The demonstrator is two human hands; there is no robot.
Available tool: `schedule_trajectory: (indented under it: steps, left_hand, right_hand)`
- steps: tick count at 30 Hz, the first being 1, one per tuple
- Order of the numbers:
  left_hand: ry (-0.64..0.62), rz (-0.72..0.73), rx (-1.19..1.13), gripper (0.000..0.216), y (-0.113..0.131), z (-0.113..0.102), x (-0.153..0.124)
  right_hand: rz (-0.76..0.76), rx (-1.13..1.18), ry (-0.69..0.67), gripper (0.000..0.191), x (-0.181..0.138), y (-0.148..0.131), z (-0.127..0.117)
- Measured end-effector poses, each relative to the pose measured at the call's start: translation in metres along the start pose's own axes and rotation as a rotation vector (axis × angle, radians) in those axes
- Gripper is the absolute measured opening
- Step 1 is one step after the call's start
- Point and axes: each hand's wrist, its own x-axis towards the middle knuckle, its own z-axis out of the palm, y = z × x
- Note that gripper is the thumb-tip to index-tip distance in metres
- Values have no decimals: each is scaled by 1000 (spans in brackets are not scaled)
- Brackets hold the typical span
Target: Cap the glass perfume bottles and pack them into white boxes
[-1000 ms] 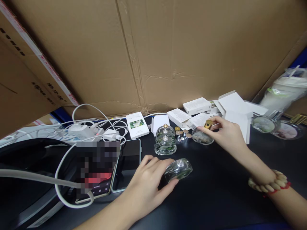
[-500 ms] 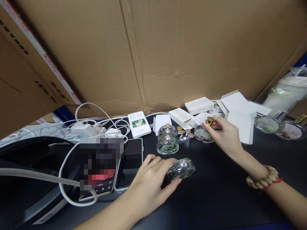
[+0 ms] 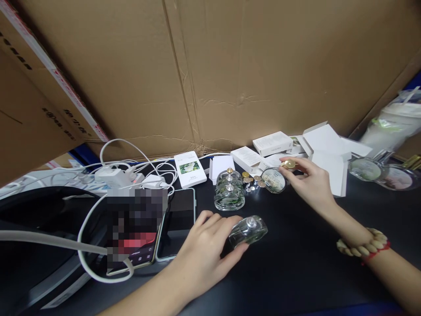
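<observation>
In my left hand [image 3: 210, 245] is a clear glass perfume bottle [image 3: 251, 232], gripped between thumb and fingers, its silvery spray nozzle uncovered. The thumb and fingers of my right hand [image 3: 305, 177] pinch a gold cap [image 3: 288, 164]. Right by this cap is a round glass bottle [image 3: 273, 181] with a floral face; I cannot tell if the two are joined. More clear perfume bottles [image 3: 229, 199] stand in a row between my hands, nozzles up. Loose gold and silver caps [image 3: 253, 181] lie to their right.
Several white cartons [image 3: 272, 143] and an opened white box [image 3: 329, 164] lie along the cardboard wall [image 3: 263, 66]. A flower-printed box [image 3: 190, 169], phones [image 3: 176, 224] and white cables [image 3: 121, 175] fill the left. Round bottles [image 3: 397, 177] and a bagged cup [image 3: 394, 118] are at far right.
The cap in my right hand has turned, showing its flat top more. The round bottle by it now shows more of its floral face. My left hand has hardly moved.
</observation>
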Motion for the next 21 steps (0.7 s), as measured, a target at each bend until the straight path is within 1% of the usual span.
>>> schedule_trajectory:
  steps: [6,9,16,21]
  left_hand:
    - [3,-5,2,25,0,0,1]
    - [7,-3,0,24,0,0,1]
    - [-2,-2,0,26,0,0,1]
    - [-1,0,2,23,0,0,1]
  right_hand:
    - [-41,114,-132,18,-4,-12,-1]
    - [-27,152,-169,17,-4,-13,-3]
    - [130,255,-218,27,4,-9,-10]
    - [271,315,-204,34,8,-6,-11]
